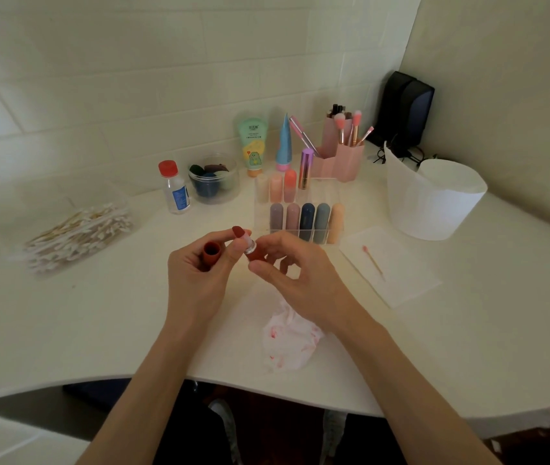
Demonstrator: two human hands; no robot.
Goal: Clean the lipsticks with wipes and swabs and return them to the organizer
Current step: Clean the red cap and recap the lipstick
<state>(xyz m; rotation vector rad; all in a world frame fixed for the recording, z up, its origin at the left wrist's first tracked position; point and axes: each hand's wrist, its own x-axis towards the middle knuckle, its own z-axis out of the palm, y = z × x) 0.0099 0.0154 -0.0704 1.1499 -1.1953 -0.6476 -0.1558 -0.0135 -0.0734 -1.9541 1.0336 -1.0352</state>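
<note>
I count ten lipsticks: one open lipstick (240, 232) in hand and nine in the clear organizer (325, 196), five in its front row and four behind. My left hand (199, 273) curls round the single orange-red cap (211, 254), mouth up. My right hand (293, 273) pinches the lipstick's base between thumb and fingertips. The lipstick stands tilted between the two hands above the middle of the worktop (99, 313), red bullet up and just beside the left fingertips, with the cap just left of it.

One stained, crumpled wipe (288, 344) lies near the front edge, under my right wrist. One used swab (372, 261) rests on a white sheet (401, 280) right of the organizer. Toward the left edge a clear box (79, 236) holds a heap of swabs.

Along the back edge I see one red-capped bottle (175, 189), one jar (213, 181) of sponges, two tubes (253, 142) and one pink holder (339, 159) with brushes. Toward the back right corner stands one white lined bin (431, 203); I cannot tell what is in it.
</note>
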